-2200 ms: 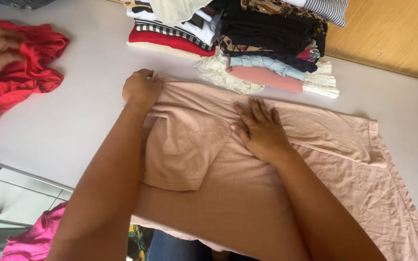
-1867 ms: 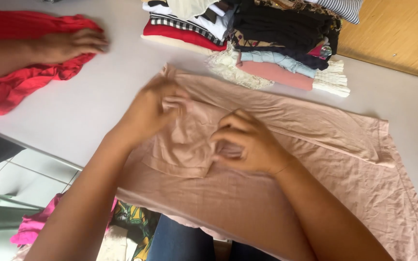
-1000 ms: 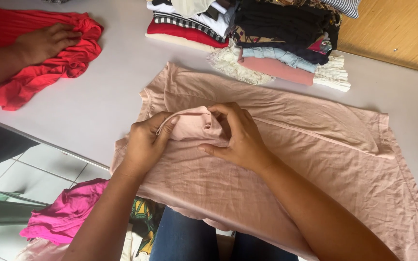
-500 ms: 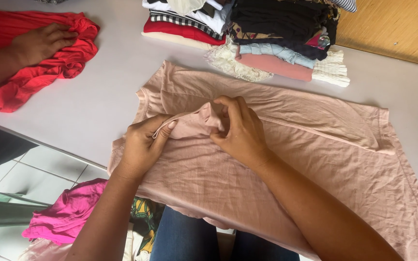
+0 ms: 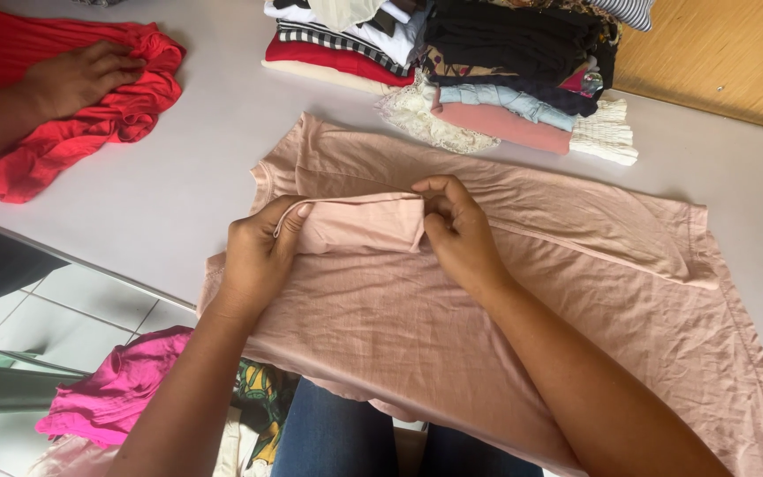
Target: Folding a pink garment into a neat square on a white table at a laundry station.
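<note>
**Sleeve fold on a pale pink garment, held taut between two hands**

The pale pink garment (image 5: 523, 291) lies spread across the grey table (image 5: 196, 185), its lower edge hanging over the near side towards the person's lap. The left hand (image 5: 258, 256) pinches one end of the folded sleeve (image 5: 359, 223), thumb and fingers closed on its hem; the right hand (image 5: 457, 231) pinches the other end, fingertips curled over the cloth. Between them the sleeve is drawn flat over the body of the garment, near its upper left corner.

Judged from this layout, the step in hand is turning the sleeve inward and squaring it. The next move appears to call for pressing the flap flat so that its edge runs straight along the garment, then releasing both pinches without dragging the cloth out of line.

At far left another person's hand (image 5: 77, 79) rests on a crumpled red garment (image 5: 37, 132). A stack of folded clothes (image 5: 479, 71) stands at the far side of the table, just beyond the pink garment. A bright pink cloth (image 5: 112, 389) lies below the table edge.
</note>
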